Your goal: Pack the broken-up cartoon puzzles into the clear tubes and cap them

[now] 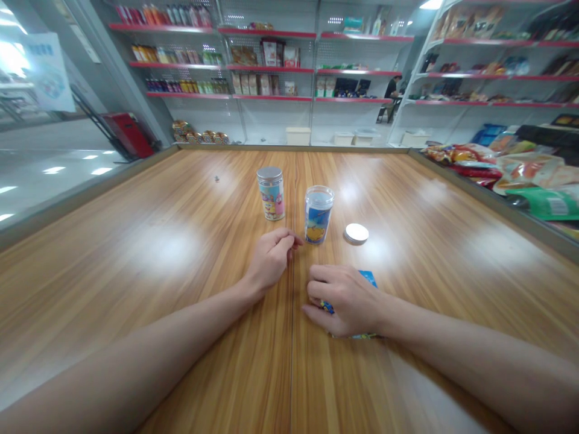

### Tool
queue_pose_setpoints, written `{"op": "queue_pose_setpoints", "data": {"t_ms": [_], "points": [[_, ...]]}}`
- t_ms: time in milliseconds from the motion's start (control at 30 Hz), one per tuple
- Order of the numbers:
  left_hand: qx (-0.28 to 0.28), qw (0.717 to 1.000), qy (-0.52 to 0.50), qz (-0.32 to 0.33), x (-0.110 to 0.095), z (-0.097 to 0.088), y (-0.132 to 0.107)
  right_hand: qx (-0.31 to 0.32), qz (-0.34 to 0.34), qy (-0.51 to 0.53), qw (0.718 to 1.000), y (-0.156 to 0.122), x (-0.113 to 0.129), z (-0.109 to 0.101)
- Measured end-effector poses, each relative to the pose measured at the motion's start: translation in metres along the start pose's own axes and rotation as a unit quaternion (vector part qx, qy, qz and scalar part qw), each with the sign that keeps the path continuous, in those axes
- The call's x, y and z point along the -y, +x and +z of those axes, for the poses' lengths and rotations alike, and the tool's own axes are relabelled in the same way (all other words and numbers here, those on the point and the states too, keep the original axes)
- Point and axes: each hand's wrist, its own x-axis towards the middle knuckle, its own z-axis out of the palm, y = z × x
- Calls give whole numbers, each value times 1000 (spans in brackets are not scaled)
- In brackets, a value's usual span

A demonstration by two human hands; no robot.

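My left hand [277,253] is just left of an uncapped clear jar [317,218], its fingertips pressed together low down; I cannot make out anything between them. The jar has a blue and yellow printed label. My right hand [341,299] curls palm-down over a flat blue patterned thing [369,278] on the table. Blue and yellow bits show between its thumb and fingers; most of the thing is hidden under the hand. Behind my left hand stands a second jar [271,199], with a silver lid and a colourful cartoon label. A round silver lid [356,233] lies right of the uncapped jar.
The wood-grain table [181,325] has a raised edge [294,147] at the back. A tiny object [216,178] lies at its far left. Bagged goods [520,169] are piled beyond the right edge. Stocked shelves [271,68] line the back; a person [392,89] is far off.
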Motion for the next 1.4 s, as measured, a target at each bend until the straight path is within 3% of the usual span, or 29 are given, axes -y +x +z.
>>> {"op": "queue_pose_setpoints", "data": {"t_ms": [267, 400, 500, 600, 800, 900, 1067, 1267, 1400], "points": [[-74, 992, -99, -36, 2, 15, -2, -27, -32, -2, 999, 2, -2, 6], [-73, 983, -169, -21, 5, 23, -3, -66, -44, -5, 997, 15, -2, 15], [-32, 959, -281, -34, 4, 21, 0, -99, -49, 7, 994, 27, -1, 21], [38, 915, -391, -92, 0, 18, 1, -136, -53, 38, 989, 33, -2, 20], [148, 873, -429, -177, -19, 22, -16, -310, 0, 93, 946, 32, 3, -8], [192, 854, -437, -208, -27, 26, -25, -352, 1, 132, 927, 34, 11, -18], [258, 834, -420, -247, -27, 28, -28, -317, 30, 116, 941, 38, 10, -16], [200, 833, -450, -255, -19, 25, -18, -204, 35, 68, 976, 43, -6, -4], [201, 804, -484, -281, -17, 22, -13, -172, 61, 53, 982, 46, 1, -27]]}}
